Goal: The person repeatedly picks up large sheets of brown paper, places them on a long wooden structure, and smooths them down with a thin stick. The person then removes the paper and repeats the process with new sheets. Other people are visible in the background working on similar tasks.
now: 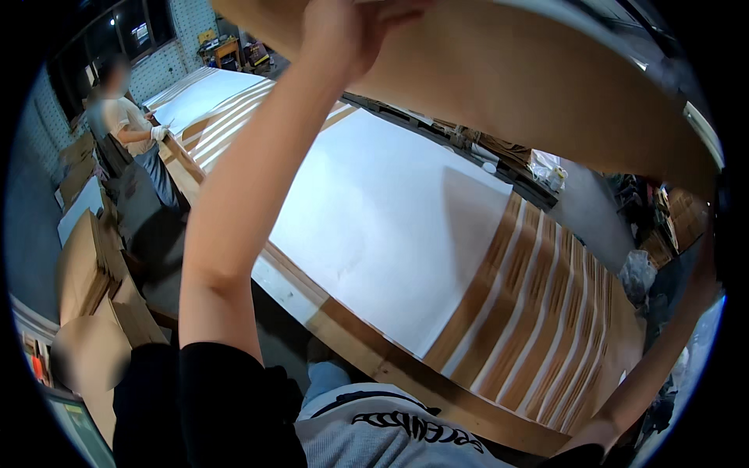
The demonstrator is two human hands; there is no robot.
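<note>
A large brown cardboard sheet (499,78) was held overhead, lifted above a long worktable (367,355) that ran across the view. The left hand (351,27) was raised with its arm fully stretched, fingers closed over the sheet's near edge. The right hand could not be made out — only the right forearm (663,359) was seen, reaching up toward the sheet's far right end at the rim of the view, so whether that hand was open or clamped could not be told.

On the worktable, directly beneath the raised sheet, a broad white sheet (390,210) was laid flat. Toward the right end of the worktable, overlapped strips of brown corrugated board (538,312) were fanned out beside the white sheet, and a similar fan was seen at the table's far end. To the left of the worktable, stacks of flat brown cardboard (94,265) were piled — and at the table's far left end another person (133,125) in a light shirt and white gloves was standing.
</note>
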